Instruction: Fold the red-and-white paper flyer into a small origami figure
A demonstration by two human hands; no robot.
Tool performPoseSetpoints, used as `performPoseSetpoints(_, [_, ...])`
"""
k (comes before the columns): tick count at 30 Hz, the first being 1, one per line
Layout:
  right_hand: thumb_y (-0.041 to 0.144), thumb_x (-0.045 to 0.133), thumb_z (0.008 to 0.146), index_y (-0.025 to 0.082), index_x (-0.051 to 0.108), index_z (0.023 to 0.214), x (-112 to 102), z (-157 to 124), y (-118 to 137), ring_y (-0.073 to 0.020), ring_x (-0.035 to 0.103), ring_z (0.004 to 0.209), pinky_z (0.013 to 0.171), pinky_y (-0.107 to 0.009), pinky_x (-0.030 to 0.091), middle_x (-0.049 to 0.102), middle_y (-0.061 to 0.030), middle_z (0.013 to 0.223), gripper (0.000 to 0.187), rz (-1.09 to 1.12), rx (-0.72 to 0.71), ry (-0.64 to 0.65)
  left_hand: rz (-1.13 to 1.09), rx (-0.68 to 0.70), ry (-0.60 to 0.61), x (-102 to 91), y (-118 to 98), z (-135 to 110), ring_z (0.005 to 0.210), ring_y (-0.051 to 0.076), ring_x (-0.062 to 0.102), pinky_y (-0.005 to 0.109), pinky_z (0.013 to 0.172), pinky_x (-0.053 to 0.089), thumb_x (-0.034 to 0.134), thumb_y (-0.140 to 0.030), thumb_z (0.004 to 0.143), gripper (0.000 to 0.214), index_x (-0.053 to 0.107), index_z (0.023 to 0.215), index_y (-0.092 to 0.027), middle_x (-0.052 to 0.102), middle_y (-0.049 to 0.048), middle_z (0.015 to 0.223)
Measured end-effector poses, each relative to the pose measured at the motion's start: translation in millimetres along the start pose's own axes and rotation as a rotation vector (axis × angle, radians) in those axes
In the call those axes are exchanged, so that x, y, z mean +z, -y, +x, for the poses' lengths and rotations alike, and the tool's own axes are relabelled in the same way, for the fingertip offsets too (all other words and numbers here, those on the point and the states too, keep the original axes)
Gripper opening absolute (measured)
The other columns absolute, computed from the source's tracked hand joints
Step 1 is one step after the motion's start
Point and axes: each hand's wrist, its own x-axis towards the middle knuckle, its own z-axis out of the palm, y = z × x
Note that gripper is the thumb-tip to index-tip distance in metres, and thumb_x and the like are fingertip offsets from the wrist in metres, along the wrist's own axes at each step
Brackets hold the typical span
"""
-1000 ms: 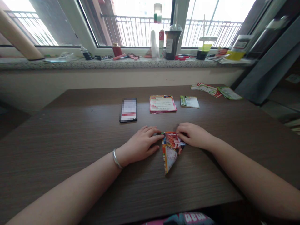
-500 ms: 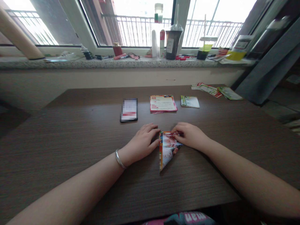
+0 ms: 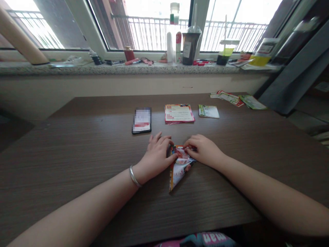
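A folded sheet of glossy printed paper (image 3: 180, 169) lies on the table in front of me, narrowing to a point towards my body. My left hand (image 3: 158, 152), with a silver bangle at the wrist, grips its upper left edge, the thumb on top and some fingers raised. At the upper right, my right hand (image 3: 202, 149) pinches the same paper between thumb and curled fingers. The fingertips under the paper are hidden.
Beyond my hands lie a phone (image 3: 142, 120), a stack of printed cards (image 3: 180, 114) and a smaller green-and-white stack (image 3: 208, 111). More leaflets (image 3: 231, 98) are at the back right. Cups, including a dark lidded one (image 3: 189, 48), and bottles line the windowsill (image 3: 115, 69).
The paper has shifted slightly left and tilted, its lower point swinging left. My left thumb has moved further onto it, and my right hand has moved a little left with it.
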Motion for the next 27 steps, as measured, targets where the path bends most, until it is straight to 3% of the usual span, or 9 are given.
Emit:
performPoseSetpoints(8, [0.034, 0.059, 0.087, 0.022, 0.071, 0.101, 1.7, 2.1, 0.5, -0.023, 0.053, 0.097, 0.088, -0.038, 0.044, 0.065, -0.0079, 0.1, 0.022, -0.036, -0.009, -0.036, -0.06, -0.033, 0.035, 1.6, 3.5, 5.5, 0.138, 0.034, 0.032, 0.058, 0.114, 0.018, 0.069, -0.041, 0.076, 0.034, 0.06, 0.102, -0.021, 0.052, 0.007, 0.137])
performPoseSetpoints(15, [0.033, 0.064, 0.084, 0.022, 0.072, 0.102, 2.9, 2.7, -1.5, -0.0231, 0.052, 0.099, 0.088, -0.039, 0.043, 0.065, -0.0082, 0.104, 0.022, 0.013, -0.044, -0.04, -0.1, -0.041, 0.048, -0.1, 2.9, 7.0, 0.137, 0.033, 0.034, 0.058, 0.114, 0.019, 0.072, -0.038, 0.075, 0.029, 0.062, 0.097, -0.022, 0.055, 0.0065, 0.135])
performPoseSetpoints(23, [0.027, 0.071, 0.078, 0.021, 0.071, 0.083, 6.7, 4.0, -5.1, -0.0201, 0.055, 0.096, 0.09, -0.037, 0.039, 0.068, -0.0048, 0.097, 0.007, 0.117, -0.04, -0.049, -0.108, -0.027, 0.08, -2.7, 2.2, 6.5, 0.137, 0.033, 0.033, 0.059, 0.113, 0.016, 0.072, -0.037, 0.074, 0.025, 0.064, 0.094, -0.025, 0.055, 0.0029, 0.135])
performPoseSetpoints(27, [0.023, 0.071, 0.077, 0.02, 0.066, 0.076, 6.7, 2.0, -1.7, -0.0195, 0.055, 0.09, 0.087, -0.036, 0.038, 0.068, -0.0032, 0.087, 0.006, 0.155, 0.025, -0.037, -0.181, 0.024, 0.056, -3.2, 3.3, 6.4, 0.134, 0.029, 0.04, 0.056, 0.114, 0.018, 0.07, -0.035, 0.076, 0.032, 0.061, 0.105, -0.024, 0.062, 0.0041, 0.126])
